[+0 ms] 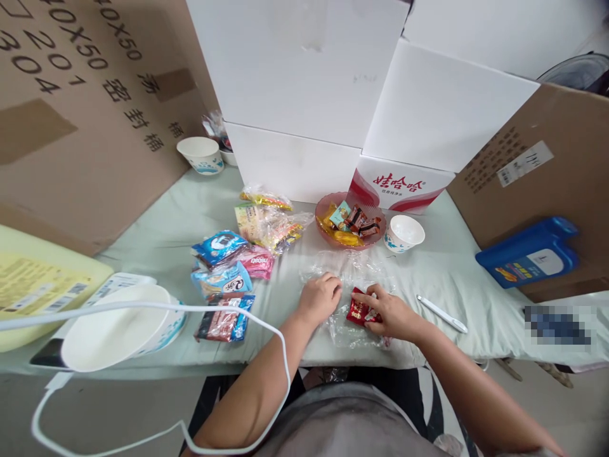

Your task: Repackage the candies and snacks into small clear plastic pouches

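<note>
A clear plastic bag (349, 270) lies spread on the pale green cloth in front of me. My left hand (322, 297) is closed at the bag's left edge, its fingers curled down on the film. Over the bag's right part, my right hand (391, 312) has its thumb and fingers closed on a small red packet (358, 307) with light lettering. Just beyond the bag stands a pink translucent bowl (328, 238) of wrapped snacks in yellow, brown and teal. A white paper cup (404, 233) with a blue pattern is beside the bowl.
Left of the bag lie several snack packs (221, 279) and clear bags of snacks (271, 225). Large paper tubs (118, 327) stand at the left, crossed by a white cable (200, 309). A white pen-like stick (442, 314) lies right. White boxes (295, 158) and brown cartons (537, 158) wall the back and sides.
</note>
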A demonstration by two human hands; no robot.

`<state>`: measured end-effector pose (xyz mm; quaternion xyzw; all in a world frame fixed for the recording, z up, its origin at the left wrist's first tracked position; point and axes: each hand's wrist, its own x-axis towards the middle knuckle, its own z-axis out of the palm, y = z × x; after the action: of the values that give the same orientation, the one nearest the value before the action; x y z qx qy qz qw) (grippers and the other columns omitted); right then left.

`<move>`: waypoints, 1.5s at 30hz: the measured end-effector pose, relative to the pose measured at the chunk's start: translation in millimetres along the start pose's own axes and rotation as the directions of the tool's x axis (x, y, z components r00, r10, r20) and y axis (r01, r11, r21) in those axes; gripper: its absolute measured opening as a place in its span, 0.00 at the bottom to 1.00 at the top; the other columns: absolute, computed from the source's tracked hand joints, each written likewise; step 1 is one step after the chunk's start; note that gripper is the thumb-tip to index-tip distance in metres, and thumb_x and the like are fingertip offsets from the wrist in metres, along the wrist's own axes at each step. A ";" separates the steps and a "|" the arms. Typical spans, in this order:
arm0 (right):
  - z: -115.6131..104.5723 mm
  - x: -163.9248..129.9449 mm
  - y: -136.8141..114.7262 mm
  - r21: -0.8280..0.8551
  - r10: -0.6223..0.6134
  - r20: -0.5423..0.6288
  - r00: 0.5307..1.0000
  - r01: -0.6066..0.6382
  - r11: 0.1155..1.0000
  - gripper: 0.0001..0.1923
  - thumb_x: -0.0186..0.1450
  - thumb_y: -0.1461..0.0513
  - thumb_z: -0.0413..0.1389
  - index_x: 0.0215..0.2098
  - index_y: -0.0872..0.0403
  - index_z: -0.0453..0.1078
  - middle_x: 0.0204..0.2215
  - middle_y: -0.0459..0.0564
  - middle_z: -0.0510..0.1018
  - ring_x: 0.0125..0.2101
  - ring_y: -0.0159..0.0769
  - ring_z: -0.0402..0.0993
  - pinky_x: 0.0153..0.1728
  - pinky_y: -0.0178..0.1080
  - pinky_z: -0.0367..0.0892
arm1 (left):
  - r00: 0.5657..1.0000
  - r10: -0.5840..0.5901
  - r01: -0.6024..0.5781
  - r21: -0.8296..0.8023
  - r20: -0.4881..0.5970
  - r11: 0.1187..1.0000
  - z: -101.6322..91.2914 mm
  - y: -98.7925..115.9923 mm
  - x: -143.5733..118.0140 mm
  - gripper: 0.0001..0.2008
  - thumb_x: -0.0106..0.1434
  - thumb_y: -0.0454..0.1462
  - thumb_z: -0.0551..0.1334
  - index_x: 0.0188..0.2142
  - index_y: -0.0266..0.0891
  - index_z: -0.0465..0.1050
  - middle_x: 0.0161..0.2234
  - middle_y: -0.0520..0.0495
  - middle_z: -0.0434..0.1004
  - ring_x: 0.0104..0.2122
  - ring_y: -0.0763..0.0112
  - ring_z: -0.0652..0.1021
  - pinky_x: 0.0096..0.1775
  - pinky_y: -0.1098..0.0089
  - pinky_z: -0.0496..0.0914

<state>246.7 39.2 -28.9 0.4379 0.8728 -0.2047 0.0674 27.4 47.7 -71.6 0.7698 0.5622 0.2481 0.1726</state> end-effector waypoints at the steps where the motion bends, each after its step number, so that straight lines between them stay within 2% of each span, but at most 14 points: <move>1: -1.7 2.2 -2.8 -0.018 0.022 0.013 1.000 -0.022 1.000 0.39 0.57 0.63 0.58 0.66 0.42 0.56 0.53 0.54 0.63 0.38 0.38 0.74 0.40 0.40 0.68 | 1.000 0.000 0.000 0.002 0.002 1.000 0.0 -0.3 0.1 0.06 0.63 0.33 0.60 0.37 0.40 0.75 0.39 0.49 0.78 0.37 0.66 0.78 0.42 0.66 0.70; 6: -15.0 8.2 -3.7 -0.028 0.047 0.023 0.999 -0.046 0.999 0.32 0.55 0.64 0.56 0.58 0.46 0.66 0.48 0.53 0.66 0.34 0.36 0.73 0.37 0.39 0.67 | 1.000 -0.024 0.024 0.000 -0.001 1.000 2.0 -3.0 0.4 0.06 0.62 0.32 0.61 0.37 0.42 0.75 0.39 0.50 0.78 0.37 0.67 0.78 0.41 0.68 0.69; 10: -39.1 10.9 15.9 0.195 0.013 -0.226 0.974 0.032 0.980 0.26 0.52 0.67 0.55 0.50 0.52 0.69 0.42 0.52 0.69 0.37 0.37 0.71 0.40 0.40 0.68 | 0.999 -0.036 0.036 0.018 0.033 0.999 3.3 -4.0 1.2 0.05 0.61 0.32 0.61 0.36 0.42 0.76 0.39 0.49 0.78 0.37 0.66 0.77 0.41 0.67 0.69; 14: -79.9 31.8 32.4 0.286 0.113 -0.637 0.762 0.098 0.953 0.23 0.56 0.64 0.55 0.51 0.50 0.68 0.42 0.52 0.71 0.38 0.39 0.71 0.39 0.43 0.70 | 0.998 -0.034 0.032 0.029 0.057 0.999 1.2 -2.6 2.3 0.05 0.62 0.33 0.61 0.36 0.41 0.76 0.39 0.47 0.78 0.37 0.66 0.77 0.41 0.67 0.69; 16: -100.1 51.6 38.2 0.248 0.139 -0.754 0.642 0.082 0.965 0.26 0.57 0.62 0.56 0.55 0.49 0.66 0.45 0.53 0.71 0.42 0.42 0.70 0.44 0.46 0.70 | 0.998 -0.033 0.032 0.029 0.060 0.999 -0.4 -2.0 2.6 0.05 0.62 0.32 0.61 0.36 0.40 0.76 0.39 0.47 0.78 0.37 0.66 0.77 0.41 0.67 0.69; 18: -115.4 73.6 44.5 0.199 0.123 -0.799 0.588 0.067 0.978 0.30 0.58 0.58 0.58 0.59 0.49 0.62 0.50 0.55 0.69 0.48 0.45 0.68 0.48 0.50 0.68 | 0.998 -0.027 0.025 0.023 0.057 0.999 -1.4 -2.3 2.7 0.05 0.62 0.32 0.61 0.36 0.40 0.76 0.39 0.47 0.78 0.37 0.66 0.77 0.41 0.67 0.69; 21: -123.2 97.6 52.1 0.178 0.123 -0.776 0.619 0.027 0.984 0.31 0.60 0.56 0.57 0.61 0.49 0.60 0.55 0.57 0.66 0.53 0.48 0.65 0.51 0.52 0.66 | 0.999 -0.002 0.001 0.014 0.047 1.000 -1.1 -4.1 2.8 0.06 0.62 0.31 0.61 0.35 0.40 0.76 0.38 0.47 0.78 0.37 0.66 0.78 0.41 0.67 0.70; 24: -108.0 97.3 47.1 0.175 0.128 -0.760 0.637 0.011 0.984 0.22 0.63 0.56 0.53 0.55 0.52 0.66 0.51 0.57 0.69 0.51 0.48 0.66 0.48 0.51 0.68 | 0.999 0.012 -0.013 0.013 0.037 1.000 0.5 -6.0 3.1 0.05 0.61 0.31 0.61 0.35 0.40 0.76 0.37 0.47 0.78 0.37 0.65 0.78 0.41 0.66 0.70; 26: -83.4 83.0 34.6 0.155 0.085 -0.737 0.670 0.046 0.987 0.16 0.66 0.58 0.50 0.50 0.53 0.69 0.44 0.56 0.74 0.46 0.46 0.70 0.46 0.49 0.69 | 1.000 0.014 -0.014 0.016 0.026 1.000 1.6 -6.6 3.0 0.05 0.61 0.31 0.61 0.34 0.41 0.76 0.37 0.47 0.78 0.37 0.65 0.78 0.41 0.66 0.70; 29: -30.3 50.8 11.0 0.097 -0.038 -0.594 0.803 0.118 0.988 0.14 0.68 0.59 0.48 0.48 0.52 0.71 0.39 0.54 0.76 0.42 0.43 0.71 0.45 0.47 0.69 | 1.000 0.019 -0.020 0.018 0.008 1.000 2.6 -7.0 2.1 0.05 0.61 0.31 0.61 0.34 0.41 0.76 0.37 0.48 0.78 0.36 0.66 0.78 0.40 0.67 0.70; 31: 5.9 29.7 0.3 0.016 -0.115 -0.474 0.873 0.139 0.990 0.15 0.69 0.59 0.49 0.51 0.52 0.71 0.42 0.55 0.77 0.45 0.45 0.70 0.48 0.49 0.67 | 1.000 0.027 -0.027 0.020 -0.006 0.999 3.2 -7.1 1.7 0.05 0.62 0.31 0.61 0.34 0.41 0.75 0.36 0.48 0.78 0.36 0.66 0.78 0.40 0.67 0.70; 35: 49.9 -0.2 4.1 -0.099 0.002 -0.437 0.900 -0.050 0.994 0.27 0.66 0.54 0.54 0.61 0.52 0.62 0.61 0.58 0.64 0.62 0.55 0.55 0.58 0.58 0.55 | 0.999 0.041 -0.041 0.052 -0.014 0.998 4.9 -5.0 2.6 0.06 0.62 0.31 0.59 0.35 0.40 0.75 0.37 0.48 0.78 0.36 0.66 0.77 0.40 0.67 0.70; 40: 50.2 -30.8 34.9 -0.086 0.092 -0.416 0.905 -0.139 0.987 0.28 0.68 0.51 0.51 0.63 0.54 0.61 0.64 0.60 0.60 0.65 0.56 0.48 0.60 0.59 0.52 | 0.995 0.093 -0.095 0.113 0.031 0.989 0.7 2.2 -9.7 0.08 0.63 0.31 0.58 0.37 0.39 0.76 0.40 0.44 0.77 0.38 0.64 0.76 0.44 0.62 0.70; 45: 41.6 -72.7 40.1 0.037 -0.116 -0.415 0.902 0.144 0.989 0.31 0.68 0.45 0.49 0.62 0.54 0.61 0.60 0.60 0.65 0.64 0.52 0.53 0.60 0.57 0.57 | 0.966 0.223 -0.228 0.030 0.128 0.973 -20.4 0.9 -54.4 0.10 0.63 0.40 0.62 0.44 0.43 0.76 0.51 0.43 0.75 0.56 0.53 0.68 0.57 0.50 0.62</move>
<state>320.0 -10.3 -57.0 0.4139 0.8874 -0.1407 -0.1466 3.1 -4.5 -64.7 0.8463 0.4644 0.2053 0.1608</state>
